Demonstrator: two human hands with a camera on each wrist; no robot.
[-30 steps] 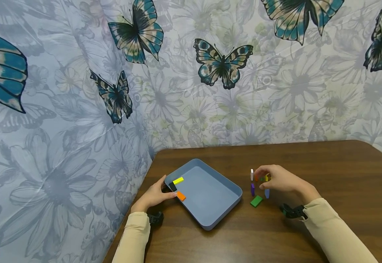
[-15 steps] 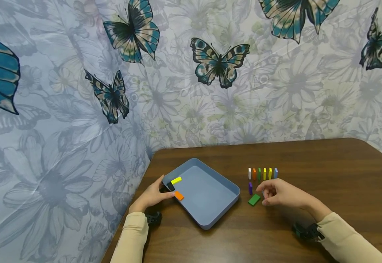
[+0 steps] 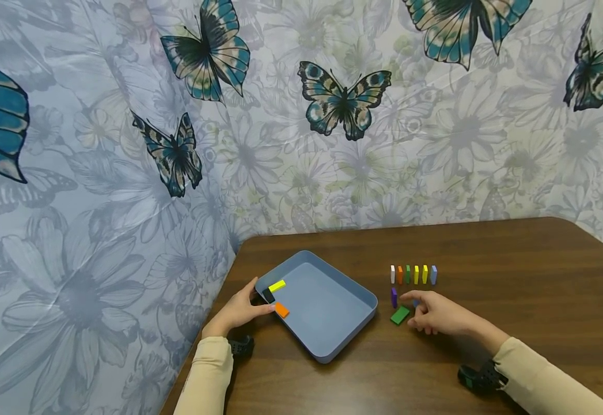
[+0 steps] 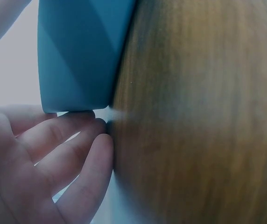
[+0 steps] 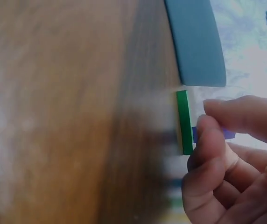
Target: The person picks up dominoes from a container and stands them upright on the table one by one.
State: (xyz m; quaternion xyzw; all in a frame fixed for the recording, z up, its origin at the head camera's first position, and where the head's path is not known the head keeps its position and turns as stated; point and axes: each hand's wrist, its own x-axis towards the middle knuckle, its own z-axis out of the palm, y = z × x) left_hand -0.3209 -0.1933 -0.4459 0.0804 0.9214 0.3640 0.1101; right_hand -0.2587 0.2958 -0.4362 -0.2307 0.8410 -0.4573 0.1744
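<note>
My left hand [image 3: 239, 311] grips the left corner of a blue-grey tray [image 3: 338, 339]. In the left wrist view its fingers lie against the tray's wall [image 4: 77, 60]. Inside the tray are a yellow block [image 3: 277, 286], a black block [image 3: 268, 295] and an orange block [image 3: 282, 310]. My right hand [image 3: 438, 314] hovers near a green block [image 3: 400, 315] lying flat, index finger extended and other fingers curled, holding nothing. An upright purple block [image 3: 394, 297] stands just beyond the fingertip. Under the index finger, a blue block [image 3: 416, 303] is mostly hidden.
Behind the right hand several blocks stand in a row, from a white block [image 3: 392, 274] through orange, green and yellow to a light blue block [image 3: 433, 275]. The brown table [image 3: 514, 259] meets a butterfly-patterned wall covering [image 3: 265, 173] at its back and left.
My right hand has drawn back from the standing row towards the near side, uncovering it, and its index finger has straightened. The left hand stays at the tray's corner.
</note>
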